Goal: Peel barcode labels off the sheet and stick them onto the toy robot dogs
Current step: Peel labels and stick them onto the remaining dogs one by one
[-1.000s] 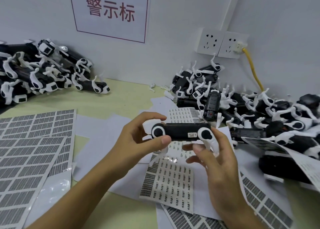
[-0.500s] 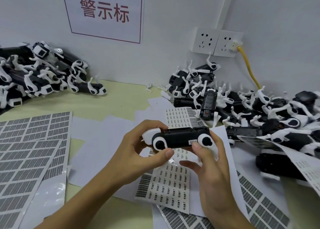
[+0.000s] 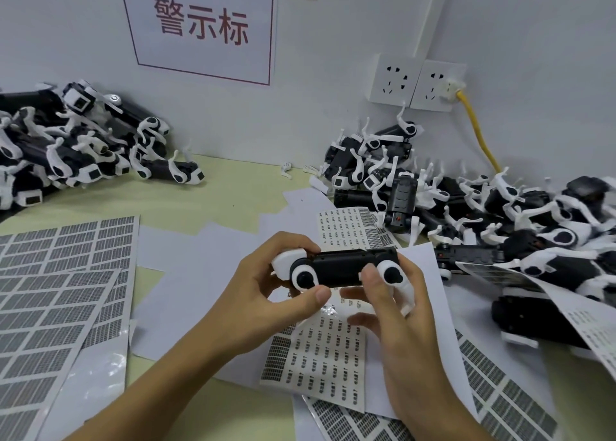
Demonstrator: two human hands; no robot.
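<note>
Both hands clamp one toy robot dog (image 3: 343, 269) above label sheet (image 3: 320, 357): left hand (image 3: 266, 297) grips its white end, right hand (image 3: 396, 310) thumb presses black flank

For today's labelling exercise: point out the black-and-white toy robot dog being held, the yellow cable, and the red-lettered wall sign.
Black-and-white toy robot dog (image 3: 336, 267), head view, black body.
Yellow cable (image 3: 476, 130), head view, mid-length.
Red-lettered wall sign (image 3: 200, 24), head view, middle character.
</note>
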